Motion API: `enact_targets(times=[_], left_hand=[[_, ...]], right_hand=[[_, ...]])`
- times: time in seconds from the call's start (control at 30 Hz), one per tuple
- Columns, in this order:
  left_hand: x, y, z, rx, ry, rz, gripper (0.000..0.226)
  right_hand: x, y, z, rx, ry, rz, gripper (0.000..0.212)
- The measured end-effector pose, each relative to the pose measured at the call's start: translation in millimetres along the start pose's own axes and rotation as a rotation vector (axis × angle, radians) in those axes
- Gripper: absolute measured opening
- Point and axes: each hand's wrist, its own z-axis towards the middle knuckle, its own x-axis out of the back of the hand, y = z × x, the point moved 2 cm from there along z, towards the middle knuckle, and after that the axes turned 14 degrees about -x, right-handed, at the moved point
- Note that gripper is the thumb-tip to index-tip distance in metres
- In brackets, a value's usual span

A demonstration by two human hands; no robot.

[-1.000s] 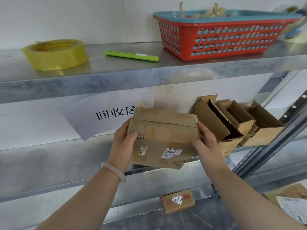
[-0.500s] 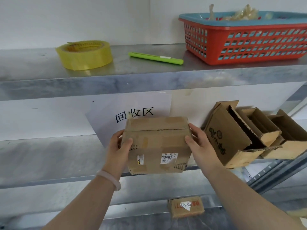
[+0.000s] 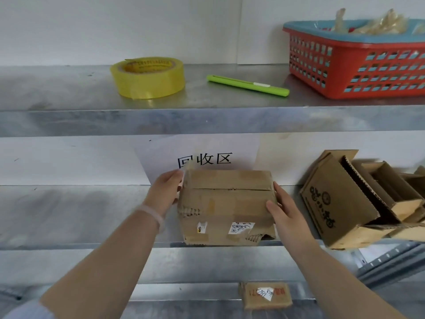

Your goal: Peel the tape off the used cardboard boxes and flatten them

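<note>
step: tape peel likely starting | left hand (image 3: 166, 191) pinches tape (image 3: 187, 172) at cardboard box (image 3: 226, 203) corner; right hand (image 3: 285, 212) clasps opposite end | next: probably pull along seam

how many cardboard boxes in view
5: a taped brown cardboard box between left hand and right hand on the middle shelf; three open brown boxes nested to its right; a small labelled box on the lower shelf. Others may be hidden.

A plain white wall (image 3: 92, 24) backs a grey galvanised metal shelving unit (image 3: 57, 120) showing 3 tiers. A perforated grey steel upright (image 3: 391, 256) stands at its right edge. Soft, even light.
</note>
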Motion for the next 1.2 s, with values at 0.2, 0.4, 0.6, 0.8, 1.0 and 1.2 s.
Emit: enact_targets(times=[0.2,0.4,0.6,0.8,1.0,1.2], left_hand=[[-6,-3,41,0.147,-0.068,-0.023,0.014],[2,-14,46,0.019,0.057,-0.201,0.011],[17,-28,40,-0.066,0.208,-0.061,0.01],[25,-34,34,-0.063,0.286,0.023,0.012],[25,-31,30,-0.06,0.206,0.056,0.017],[28,-22,26,-0.141,0.026,0.082,0.015]], right_hand=[[-3,2,0,-0.015,0.022,0.013,0.047],[-9,2,3,-0.042,0.069,-0.028,0.046],[-20,2,5,-0.025,0.13,-0.052,0.045],[-31,-1,7,0.017,0.133,-0.066,0.048],[-32,-3,10,0.069,0.163,-0.165,0.05],[-40,-14,18,0.362,0.272,-0.886,0.056]])
